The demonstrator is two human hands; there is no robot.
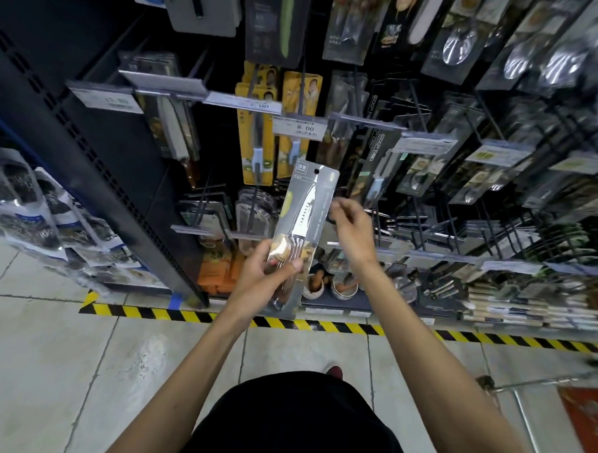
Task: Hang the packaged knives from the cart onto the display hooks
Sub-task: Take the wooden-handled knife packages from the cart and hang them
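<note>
Grey-carded packaged knife (307, 206) is held upright, tilted slightly right, in front of the display hooks (420, 103); it hangs on none of them. Hang hole at the card's top is free. Blade points up, wooden handle sits low.

Left hand (269, 274) grips the card's lower end, thumb across the front over the handle, fingers wrapped round the left edge.

Right hand (354, 225) is raised just beside the card's right edge, fingers curled. Cannot tell whether it pinches anything or touches the card.

Behind the card's top hang yellow packages (256, 149), with a price tag (303, 128) reading 8.00 beside them. Other packaged utensils fill the hooks to the right.

Cart (523, 384) rail shows at lower right, well apart from both hands. Yellow-black floor tape (191, 315) runs along the shelf base.
</note>
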